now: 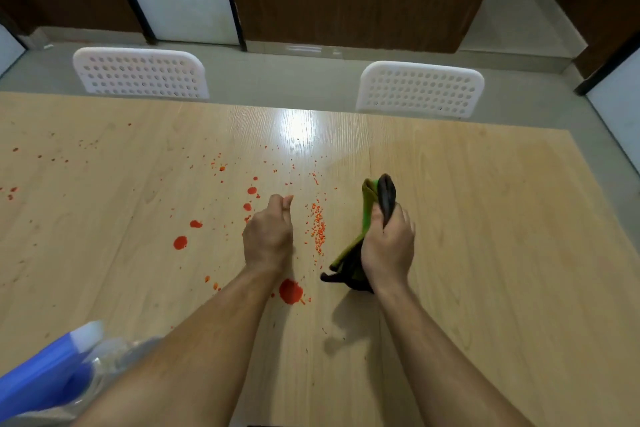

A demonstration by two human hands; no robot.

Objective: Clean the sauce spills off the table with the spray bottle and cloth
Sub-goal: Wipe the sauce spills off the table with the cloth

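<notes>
Overhead glare on table; edges bowed, soft.

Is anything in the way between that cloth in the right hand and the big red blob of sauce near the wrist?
Nothing solid lies on the table between them. The right hand grips the cloth just right of the big sauce blob. Only the left hand and its forearm hang partly over that blob.
</notes>
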